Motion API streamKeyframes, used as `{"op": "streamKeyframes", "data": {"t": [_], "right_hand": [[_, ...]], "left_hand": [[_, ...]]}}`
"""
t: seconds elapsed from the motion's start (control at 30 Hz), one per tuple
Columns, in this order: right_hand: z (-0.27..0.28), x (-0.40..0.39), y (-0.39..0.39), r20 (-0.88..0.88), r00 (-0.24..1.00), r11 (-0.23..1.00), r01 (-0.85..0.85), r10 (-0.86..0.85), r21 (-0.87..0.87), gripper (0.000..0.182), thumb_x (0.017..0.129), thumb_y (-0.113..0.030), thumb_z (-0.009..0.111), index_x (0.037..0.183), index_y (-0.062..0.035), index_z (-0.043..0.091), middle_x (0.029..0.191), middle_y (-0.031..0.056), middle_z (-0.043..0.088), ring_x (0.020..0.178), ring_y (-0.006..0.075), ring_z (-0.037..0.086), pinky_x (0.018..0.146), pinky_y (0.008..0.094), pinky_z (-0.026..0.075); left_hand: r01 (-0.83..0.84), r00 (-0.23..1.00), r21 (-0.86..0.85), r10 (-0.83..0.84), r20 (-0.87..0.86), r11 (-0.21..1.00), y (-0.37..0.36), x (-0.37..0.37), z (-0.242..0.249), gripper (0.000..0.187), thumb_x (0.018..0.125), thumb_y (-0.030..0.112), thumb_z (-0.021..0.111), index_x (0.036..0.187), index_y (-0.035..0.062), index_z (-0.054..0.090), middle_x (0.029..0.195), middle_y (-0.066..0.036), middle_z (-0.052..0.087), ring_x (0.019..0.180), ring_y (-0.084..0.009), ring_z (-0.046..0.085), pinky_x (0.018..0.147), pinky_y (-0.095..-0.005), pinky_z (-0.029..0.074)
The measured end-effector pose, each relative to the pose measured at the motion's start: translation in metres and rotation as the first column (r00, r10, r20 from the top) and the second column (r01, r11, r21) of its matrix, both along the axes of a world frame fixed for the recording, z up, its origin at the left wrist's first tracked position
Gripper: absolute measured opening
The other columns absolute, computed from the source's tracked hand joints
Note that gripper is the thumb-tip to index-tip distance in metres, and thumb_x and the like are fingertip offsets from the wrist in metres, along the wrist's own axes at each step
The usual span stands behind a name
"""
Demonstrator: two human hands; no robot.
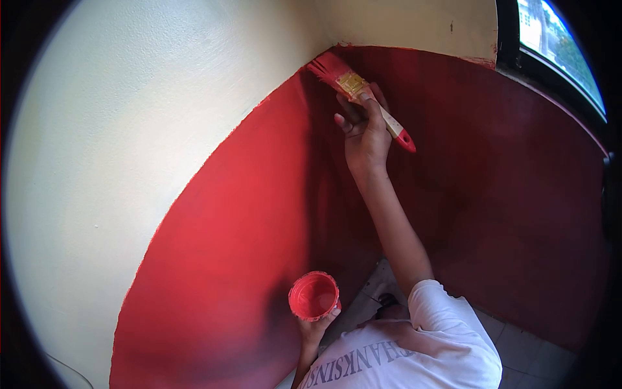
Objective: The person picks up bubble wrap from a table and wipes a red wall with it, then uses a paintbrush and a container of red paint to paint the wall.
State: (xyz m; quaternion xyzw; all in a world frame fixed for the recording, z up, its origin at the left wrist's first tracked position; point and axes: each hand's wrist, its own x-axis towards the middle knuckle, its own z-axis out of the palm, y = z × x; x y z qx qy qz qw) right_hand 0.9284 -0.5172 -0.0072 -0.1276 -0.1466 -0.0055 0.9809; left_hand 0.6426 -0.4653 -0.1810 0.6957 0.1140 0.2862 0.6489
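Your right grip [368, 133] clamps the paintbrush [353, 85], bristles [329, 67] at the upper edge of the red wall [246, 227]; your left grip [315, 329] is clamped on the red cup [314, 279].

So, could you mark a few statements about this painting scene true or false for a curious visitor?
1. The right hand holds a paintbrush. True.
2. The left hand is empty. False: it holds a red cup.
3. The bristles are near the edge between red paint and the pale wall. True.
4. The shirt is red. False: it is white with printed lettering.
5. A window shows at the picture's upper right. True.
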Motion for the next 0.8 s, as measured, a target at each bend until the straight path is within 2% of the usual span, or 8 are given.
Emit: {"op": "streamKeyframes", "data": {"t": [0.27,0.37,0.5,0.67,0.8], "right_hand": [[-0.006,0.002,0.010,-0.014,1.000,1.000,0.017,-0.017,0.007,0.049,0.083,-0.014,0.056,0.126,-0.0067,0.035,0.110,0.0130,0.051,0.093,0.0235,0.061,0.060,0.0294,0.054],[-0.003,-0.001,0.005,-0.010,0.999,0.999,0.041,-0.041,-0.035,0.047,0.083,-0.012,0.056,0.125,-0.0031,0.036,0.107,0.0129,0.053,0.088,0.0210,0.061,0.057,0.0297,0.055],[-0.013,-0.002,0.010,-0.012,0.999,0.991,0.037,-0.038,-0.129,0.046,0.083,-0.012,0.055,0.125,-0.0038,0.037,0.107,0.0130,0.054,0.089,0.0216,0.061,0.058,0.0304,0.054],[-0.117,-0.006,0.013,-0.200,0.980,0.973,-0.043,-0.003,-0.225,0.044,0.084,-0.012,0.054,0.125,-0.0071,0.038,0.108,0.0097,0.054,0.091,0.0197,0.060,0.063,0.0318,0.054],[-0.263,-0.021,0.004,-0.371,0.928,0.919,-0.120,-0.031,-0.376,0.044,0.085,-0.014,0.054,0.126,-0.0068,0.039,0.109,0.0084,0.053,0.090,0.0160,0.059,0.067,0.0324,0.055]], "left_hand": [[-0.011,1.000,-0.001,0.011,-0.012,1.000,0.001,-0.002,0.000,0.063,0.063,0.020,0.080,0.115,0.0019,0.048,0.107,-0.008,0.056,0.099,-0.0185,0.055,0.085,-0.0332,0.044],[0.005,1.000,0.028,-0.005,-0.023,1.000,0.003,-0.001,-0.002,0.064,0.063,0.020,0.080,0.115,0.0021,0.048,0.107,-0.008,0.056,0.099,-0.0186,0.055,0.085,-0.0332,0.044],[0.012,1.000,0.018,-0.012,-0.003,1.000,-0.001,0.003,0.010,0.063,0.063,0.020,0.080,0.115,0.0024,0.048,0.107,-0.008,0.056,0.098,-0.0185,0.055,0.085,-0.0331,0.045],[0.014,1.000,0.027,-0.014,-0.020,1.000,0.002,0.000,0.005,0.061,0.064,0.019,0.080,0.113,0.0021,0.049,0.104,-0.007,0.057,0.096,-0.0178,0.056,0.083,-0.0326,0.045],[0.032,0.999,-0.029,-0.033,-0.029,0.999,-0.001,0.000,0.012,0.056,0.064,0.017,0.079,0.111,0.0016,0.051,0.100,-0.007,0.059,0.092,-0.0168,0.057,0.081,-0.0312,0.047]]}}
